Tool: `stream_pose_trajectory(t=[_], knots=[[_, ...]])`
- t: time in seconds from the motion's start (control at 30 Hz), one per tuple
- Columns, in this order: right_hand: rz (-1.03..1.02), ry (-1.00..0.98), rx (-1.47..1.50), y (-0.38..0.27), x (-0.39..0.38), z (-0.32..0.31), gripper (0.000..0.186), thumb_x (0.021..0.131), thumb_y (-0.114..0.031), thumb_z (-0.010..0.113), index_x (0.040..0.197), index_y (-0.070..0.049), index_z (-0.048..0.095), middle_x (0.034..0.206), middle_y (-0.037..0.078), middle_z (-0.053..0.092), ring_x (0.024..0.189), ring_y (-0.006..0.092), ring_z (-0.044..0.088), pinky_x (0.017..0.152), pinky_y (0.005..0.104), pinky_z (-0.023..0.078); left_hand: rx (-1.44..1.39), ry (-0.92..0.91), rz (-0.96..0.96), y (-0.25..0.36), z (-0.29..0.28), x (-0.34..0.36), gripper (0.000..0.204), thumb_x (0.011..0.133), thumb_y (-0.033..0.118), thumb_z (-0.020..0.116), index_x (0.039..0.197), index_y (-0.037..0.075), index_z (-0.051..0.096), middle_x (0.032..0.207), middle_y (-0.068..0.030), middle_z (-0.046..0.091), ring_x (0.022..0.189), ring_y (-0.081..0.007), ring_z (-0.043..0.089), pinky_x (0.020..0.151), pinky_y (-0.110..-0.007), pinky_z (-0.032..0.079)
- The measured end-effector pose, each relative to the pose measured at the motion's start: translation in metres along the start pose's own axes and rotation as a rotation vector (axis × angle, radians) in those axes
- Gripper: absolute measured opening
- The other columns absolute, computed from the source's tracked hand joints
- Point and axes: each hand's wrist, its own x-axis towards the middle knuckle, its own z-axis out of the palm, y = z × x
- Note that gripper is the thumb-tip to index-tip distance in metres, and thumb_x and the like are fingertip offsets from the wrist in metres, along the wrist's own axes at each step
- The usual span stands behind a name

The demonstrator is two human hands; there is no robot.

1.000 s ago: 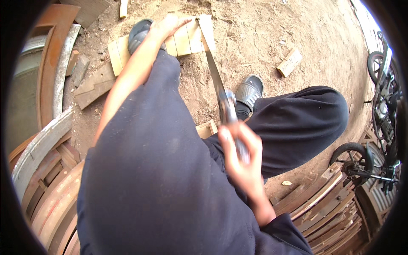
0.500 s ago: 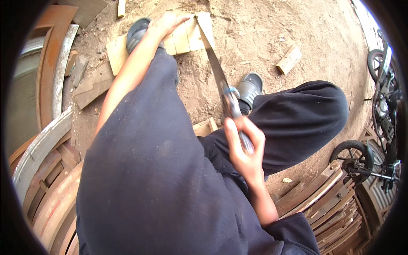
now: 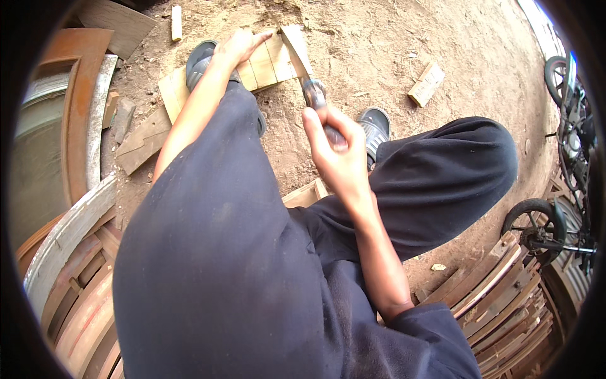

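Observation:
My right hand is wrapped round the handle of a handsaw, thumb along the top. The saw's blade runs away from me and meets a pale wooden board on the ground near its right end. Dark lines cross the board's face. My left hand presses on the board's far side, left of the blade, with a finger stretched toward it. My left shoe is on the board as well, beside that hand. The far tip of the blade is hard to make out.
A small wood block lies on the dirt at right, a thin offcut at far left. Wooden frames and scrap boards line the left. Stacked planks and a motorcycle stand at right.
My right hand has pushed the saw forward, away from me and slightly left, so its handle is now close to the board. My left hand stays on the board.

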Motion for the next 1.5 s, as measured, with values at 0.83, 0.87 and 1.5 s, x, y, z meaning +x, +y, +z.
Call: stream_pose_trajectory(t=[0.83, 0.87, 1.5], knots=[[0.020, 0.012, -0.090, -0.010, -0.007, -0.012, 0.020, 0.095, -0.012, 0.060, 0.079, 0.001, 0.059, 0.063, -0.004, 0.047, 0.062, 0.0038, 0.041, 0.056, 0.0234, 0.037, -0.019, 0.028, -0.051, 0.001, -0.002, -0.006, 0.078, 0.092, 0.068, 0.038, 0.089, -0.004, 0.068, 0.099, -0.0252, 0.067, 0.096, -0.0390, 0.065, 0.088, -0.048, 0.048], [0.011, -0.001, -0.115, -0.016, 0.006, -0.006, 0.022, 0.096, -0.014, 0.059, 0.080, 0.001, 0.058, 0.066, -0.003, 0.047, 0.065, 0.0046, 0.042, 0.059, 0.0241, 0.038, 0.004, 0.023, -0.047, 0.001, -0.003, -0.008, 0.078, 0.092, 0.068, 0.038, 0.091, -0.004, 0.068, 0.099, -0.0254, 0.067, 0.097, -0.0392, 0.064, 0.088, -0.048, 0.048], [-0.066, 0.004, -0.133, -0.015, -0.085, -0.036, 0.016, 0.091, -0.003, 0.062, 0.076, 0.000, 0.059, 0.057, 0.001, 0.049, 0.055, 0.0059, 0.041, 0.054, 0.0252, 0.038, 0.015, -0.060, -0.130, 0.002, -0.008, -0.008, 0.078, 0.088, 0.073, 0.038, 0.103, 0.003, 0.070, 0.111, -0.0247, 0.065, 0.112, -0.0380, 0.059, 0.097, -0.049, 0.044]])
